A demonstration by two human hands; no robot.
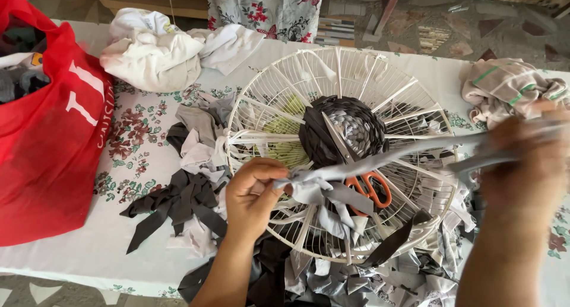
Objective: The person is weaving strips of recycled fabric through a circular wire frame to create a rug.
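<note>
While the grey fabric strip (386, 157) runs taut across the middle of the frame, the left hand (252, 194) pinches its knotted end just below centre, thumb and fingers clenched tight on the bunched cloth. Over at the right edge, the right hand (525, 158) is blurred, but it looks closed around the other end of the strip, pulling it out towards the right.

Underneath sits the white wire fan guard (261, 105), lying flat on the flowered tablecloth (130, 135), with a dark woven disc (347, 126) of braided strips at its hub. Orange-handled scissors (371, 185) rest on the wires just beside the left hand, blades pointing up towards the disc.

Doing this well, I'd say, comes down to even tension: the knot wants to be held firmly at the left so it cannot slip, while the pull from the right stays level with the wire guard, not lifting. Too hard a tug could drag the guard across the cloth or distort the woven centre. Keeping the strip flat and untwisted would help it lie neatly.

Scraps of grey and black cloth (178, 200) are heaped at lower left and along the bottom. A red bag (47, 141) fills the far left, white rags (154, 52) lie at upper left, and a striped cloth (504, 87) sits at upper right.
</note>
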